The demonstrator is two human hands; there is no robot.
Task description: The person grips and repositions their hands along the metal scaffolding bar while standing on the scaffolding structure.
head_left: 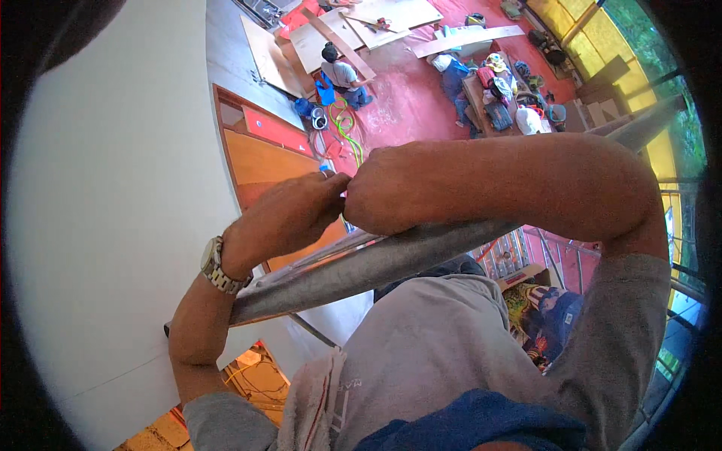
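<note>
Here | left hand, right hand over pipe edge | red floor beyond

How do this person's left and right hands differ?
The left hand has a metal-banded watch at its wrist; the right hand shows none. The left hand slants up from the lower left; the right hand extends from the right. Both are ungloved and close together.

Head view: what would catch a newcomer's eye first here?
First, the person's left hand and right hand meeting at the picture's middle, whatever is between their fingers too hidden to tell. Next, the thick grey pipe slanting across just below them in the picture. Beyond, the bright pink floor spreads across the upper part, with a crouching co-worker at upper left of centre.
</note>
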